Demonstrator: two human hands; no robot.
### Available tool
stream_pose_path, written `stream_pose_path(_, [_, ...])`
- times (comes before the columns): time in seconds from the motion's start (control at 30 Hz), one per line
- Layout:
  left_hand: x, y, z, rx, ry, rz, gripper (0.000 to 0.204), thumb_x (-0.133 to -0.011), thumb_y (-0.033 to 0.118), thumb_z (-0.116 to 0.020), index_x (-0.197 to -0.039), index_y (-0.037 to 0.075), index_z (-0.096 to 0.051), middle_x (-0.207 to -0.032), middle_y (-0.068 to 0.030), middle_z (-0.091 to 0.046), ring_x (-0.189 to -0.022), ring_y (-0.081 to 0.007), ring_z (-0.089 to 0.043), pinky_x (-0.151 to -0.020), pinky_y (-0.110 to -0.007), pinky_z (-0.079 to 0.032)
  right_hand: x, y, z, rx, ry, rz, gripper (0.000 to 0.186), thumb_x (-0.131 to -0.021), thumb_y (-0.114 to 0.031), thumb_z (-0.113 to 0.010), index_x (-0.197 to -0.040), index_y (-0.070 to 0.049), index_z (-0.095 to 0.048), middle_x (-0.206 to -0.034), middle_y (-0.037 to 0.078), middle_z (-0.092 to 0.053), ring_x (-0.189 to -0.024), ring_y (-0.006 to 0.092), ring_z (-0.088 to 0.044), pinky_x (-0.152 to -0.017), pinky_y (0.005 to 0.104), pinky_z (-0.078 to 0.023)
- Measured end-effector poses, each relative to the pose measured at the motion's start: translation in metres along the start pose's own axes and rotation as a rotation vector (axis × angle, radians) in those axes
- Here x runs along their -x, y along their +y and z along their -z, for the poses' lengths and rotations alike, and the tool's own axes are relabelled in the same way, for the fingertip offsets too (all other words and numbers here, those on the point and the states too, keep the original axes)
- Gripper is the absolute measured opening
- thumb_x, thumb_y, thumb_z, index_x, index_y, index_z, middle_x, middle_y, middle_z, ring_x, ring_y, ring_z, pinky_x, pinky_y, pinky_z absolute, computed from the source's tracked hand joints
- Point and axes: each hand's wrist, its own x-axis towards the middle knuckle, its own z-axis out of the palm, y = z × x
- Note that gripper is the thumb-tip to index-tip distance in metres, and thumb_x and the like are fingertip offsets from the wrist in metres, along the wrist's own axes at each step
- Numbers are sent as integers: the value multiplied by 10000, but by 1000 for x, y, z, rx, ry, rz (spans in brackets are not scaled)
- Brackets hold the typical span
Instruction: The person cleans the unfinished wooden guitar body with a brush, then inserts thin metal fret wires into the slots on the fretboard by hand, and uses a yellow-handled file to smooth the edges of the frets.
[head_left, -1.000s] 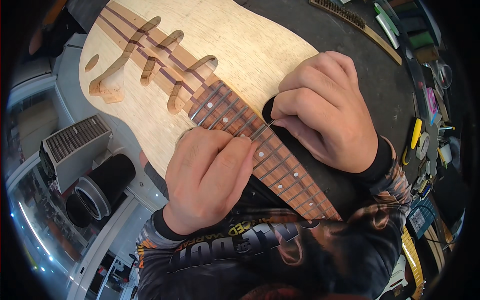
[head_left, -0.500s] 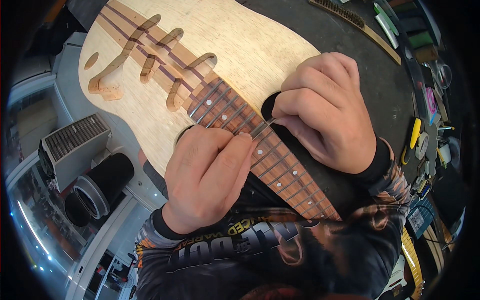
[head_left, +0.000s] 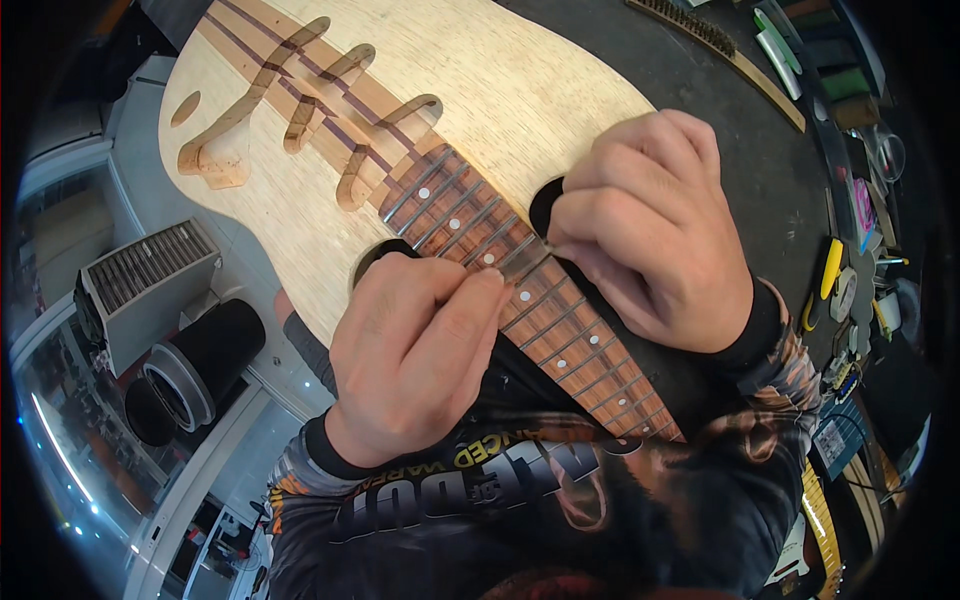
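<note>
An unfinished pale wooden guitar body (head_left: pixel 500 95) with routed cavities lies tilted in front of me. Its reddish-brown fretboard (head_left: pixel 550 325), with metal frets and white dots, runs down toward my shirt. My left hand (head_left: pixel 420 350) is closed in a pinch at the near-left edge of the fretboard. On the opposite edge, my right hand (head_left: pixel 650 230) pinches with curled fingers. Between the two sets of fingertips a thin greyish strip (head_left: pixel 522 263) spans the fretboard, blurred, lying along a fret. Its material is unclear, and its ends are hidden in my fingers.
A wire brush (head_left: pixel 720 50) lies on the dark bench at the top right. Small tools, including a yellow-handled one (head_left: pixel 831 268), crowd the right edge. To the left are a black cylinder (head_left: pixel 225 345) and a grey ribbed box (head_left: pixel 150 270). Another guitar neck (head_left: pixel 822 525) shows at lower right.
The guitar's upper fretboard and cavities have shifted slightly right in the view. The strip between my fingers has moved a little and looks more blurred. Both hands keep their pinches.
</note>
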Motion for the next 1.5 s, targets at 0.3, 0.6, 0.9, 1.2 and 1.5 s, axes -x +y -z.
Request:
stream_pose_path(0.3, [1, -3, -2, 10, 25, -2, 330, -867, -110, -945, -1158, -13, -822, -1008, -136, -751, -817, -307, -731, -706, -402, -580, -5, 1, -3, -10, 6, -3, 300, -827, -122, -922, -1077, -158, -760, -1099, 0, -710, -1128, 299, -676, -1112, 505, -417])
stream_pose_path(0.6, [4, -6, 0, 31, 12, -13, 334, -874, -127, -931, -1167, -18, -816, -1001, -138, -748, -805, -303, -721, -696, -398, -569, -5, -1, -1, -15, -18, 2, 311, -820, -121, -919, -1087, -160, -765, -1104, -2, -710, -1135, 296, -673, -1117, 513, -408])
stream_pose_path(0.9, [5, -5, 3, 51, -8, -17, 324, -877, -129, -933, -1156, -17, -812, -1001, -137, -747, -795, -301, -713, -688, -399, -563, -4, -2, 3, -24, -56, 30, 294, -819, -118, -911, -1070, -160, -763, -1104, -2, -716, -1134, 293, -671, -1121, 524, -398])
stream_pose_path(1.2, [6, -5, 2, 39, 19, -24, 324, -869, -131, -930, -1148, -20, -810, -993, -138, -748, -788, -300, -709, -678, -404, -554, -5, -3, 2, -57, -58, 39, 283, -815, -117, -907, -1057, -157, -764, -1100, 2, -711, -1102, 293, -679, -1123, 510, -403])
stream_pose_path(1.5, [6, -7, 0, 42, 40, -31, 313, -862, -129, -924, -1133, -18, -814, -985, -134, -755, -779, -297, -704, -674, -392, -542, -6, -2, 1, -21, -62, 28, 294, -802, -116, -911, -1061, -159, -779, -1092, -2, -702, -1103, 278, -679, -1124, 505, -401])
